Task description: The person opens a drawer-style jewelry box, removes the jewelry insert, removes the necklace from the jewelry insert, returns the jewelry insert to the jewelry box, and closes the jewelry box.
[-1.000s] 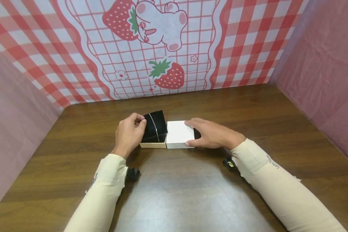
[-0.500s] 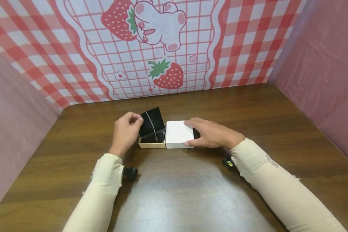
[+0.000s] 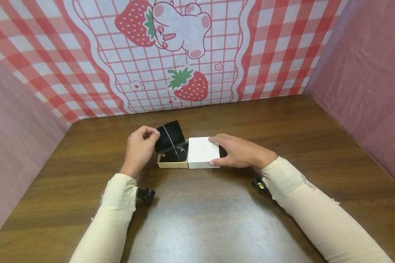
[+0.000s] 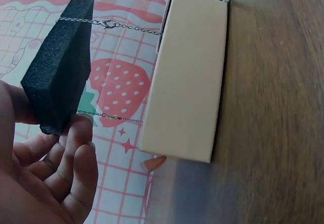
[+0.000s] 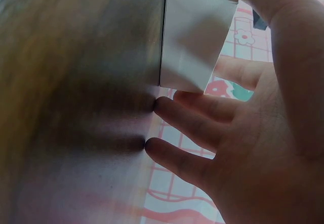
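Observation:
My left hand [image 3: 139, 148] pinches the left edge of a black foam pad [image 3: 175, 132], held tilted above a small tan box drawer [image 3: 172, 165]. A thin silver chain [image 4: 136, 29] with a lobster clasp wraps the pad, and two strands run from it toward the drawer in the left wrist view. Inside the drawer lies a dark lining [image 3: 166, 158] with a small silver piece [image 3: 181, 149] on it. Against the drawer's right side sits the white box sleeve [image 3: 202, 150]. My right hand [image 3: 241, 151] holds that sleeve, thumb on its near side and fingers at the far side.
The box parts rest on a brown wooden table [image 3: 266, 124]. A red-and-white strawberry cloth [image 3: 191, 40] hangs at the back, with pink cloth [image 3: 365, 84] at both sides. Each wrist wears a small black camera [image 3: 146, 194].
My left hand has lifted the foam pad up and leftward from the drawer, uncovering more of its inside and the silver piece. The right hand and white sleeve stay in place.

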Demonstrator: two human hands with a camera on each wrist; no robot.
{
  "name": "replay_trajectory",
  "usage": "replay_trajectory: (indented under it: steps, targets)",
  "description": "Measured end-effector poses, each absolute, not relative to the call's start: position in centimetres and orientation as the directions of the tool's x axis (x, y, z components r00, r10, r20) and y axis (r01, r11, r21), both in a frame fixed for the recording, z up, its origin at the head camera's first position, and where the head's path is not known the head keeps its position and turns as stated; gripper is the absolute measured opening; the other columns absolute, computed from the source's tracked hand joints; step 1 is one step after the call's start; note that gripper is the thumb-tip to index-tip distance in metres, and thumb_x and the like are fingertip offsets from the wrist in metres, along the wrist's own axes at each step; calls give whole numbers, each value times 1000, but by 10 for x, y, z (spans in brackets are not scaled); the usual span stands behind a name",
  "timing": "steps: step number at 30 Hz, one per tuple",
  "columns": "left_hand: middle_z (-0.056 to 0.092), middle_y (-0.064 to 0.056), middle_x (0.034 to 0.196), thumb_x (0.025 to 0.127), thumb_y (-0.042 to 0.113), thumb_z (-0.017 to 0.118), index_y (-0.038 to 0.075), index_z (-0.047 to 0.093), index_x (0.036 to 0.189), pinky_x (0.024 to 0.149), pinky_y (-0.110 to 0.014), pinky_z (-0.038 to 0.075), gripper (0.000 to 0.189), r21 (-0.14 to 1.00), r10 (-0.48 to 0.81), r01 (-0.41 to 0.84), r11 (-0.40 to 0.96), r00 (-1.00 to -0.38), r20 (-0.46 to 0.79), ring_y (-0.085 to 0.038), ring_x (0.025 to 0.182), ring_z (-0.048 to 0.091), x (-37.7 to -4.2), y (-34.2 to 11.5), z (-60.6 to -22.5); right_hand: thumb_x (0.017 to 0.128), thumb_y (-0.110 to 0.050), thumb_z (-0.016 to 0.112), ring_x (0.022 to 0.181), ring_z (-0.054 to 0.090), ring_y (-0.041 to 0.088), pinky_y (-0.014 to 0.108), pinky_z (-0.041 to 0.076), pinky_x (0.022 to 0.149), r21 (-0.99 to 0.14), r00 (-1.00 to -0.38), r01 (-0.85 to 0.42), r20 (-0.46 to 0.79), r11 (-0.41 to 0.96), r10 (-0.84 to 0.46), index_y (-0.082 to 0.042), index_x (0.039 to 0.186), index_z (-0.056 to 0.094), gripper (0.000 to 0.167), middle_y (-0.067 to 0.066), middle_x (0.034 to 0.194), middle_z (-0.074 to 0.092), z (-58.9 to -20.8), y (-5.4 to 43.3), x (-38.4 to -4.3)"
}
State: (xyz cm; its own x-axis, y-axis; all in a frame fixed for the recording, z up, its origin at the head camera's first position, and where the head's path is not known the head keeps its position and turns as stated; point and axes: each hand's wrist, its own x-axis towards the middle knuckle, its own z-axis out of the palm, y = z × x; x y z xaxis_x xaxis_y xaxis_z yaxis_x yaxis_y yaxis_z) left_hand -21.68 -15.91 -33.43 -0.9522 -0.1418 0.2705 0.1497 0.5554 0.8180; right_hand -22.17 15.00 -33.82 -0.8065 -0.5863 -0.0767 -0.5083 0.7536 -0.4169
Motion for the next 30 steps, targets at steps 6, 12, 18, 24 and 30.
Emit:
replay_trajectory:
  steps: [6,12,18,24,30]
  targets:
    - [61,-7,84,97,24,63,7,69,100,59,-27,49,18,847,-137,134,515,-962,236,-19,66,57,-216,-158,-333,86,-62,68,135,43,25,49,38,110,-422,-807,-509,-71,751,-586,-14,156,35,91,11,154,38,-338,151,-222]
    - [59,-8,80,97,22,64,7,69,99,55,-26,48,17,856,-127,147,497,-963,239,-18,61,55,-215,-155,-332,89,-63,64,134,44,26,50,39,108,-423,-807,-511,-62,748,-587,-16,156,36,87,11,154,38,-338,150,-222]
    - [58,-8,77,96,22,64,6,68,98,51,-27,49,16,874,-102,159,459,-968,229,-17,55,54,-214,-151,-332,94,-62,57,133,45,28,51,39,108,-437,-811,-508,-48,742,-583,-13,155,37,81,13,152,38,-339,151,-222]
    - [59,-7,75,95,22,65,7,69,97,56,-29,47,15,851,-83,181,494,-964,253,-19,58,56,-214,-148,-332,98,-54,56,130,47,26,49,40,108,-446,-827,-510,19,736,-562,-10,150,44,69,12,146,45,-337,150,-223]
    - [59,-8,75,96,21,64,7,68,97,53,-31,49,14,862,-51,190,470,-969,242,-19,54,56,-211,-145,-333,100,-53,53,130,48,24,47,40,109,-435,-832,-530,99,728,-546,-9,144,52,62,9,141,51,-335,147,-224]
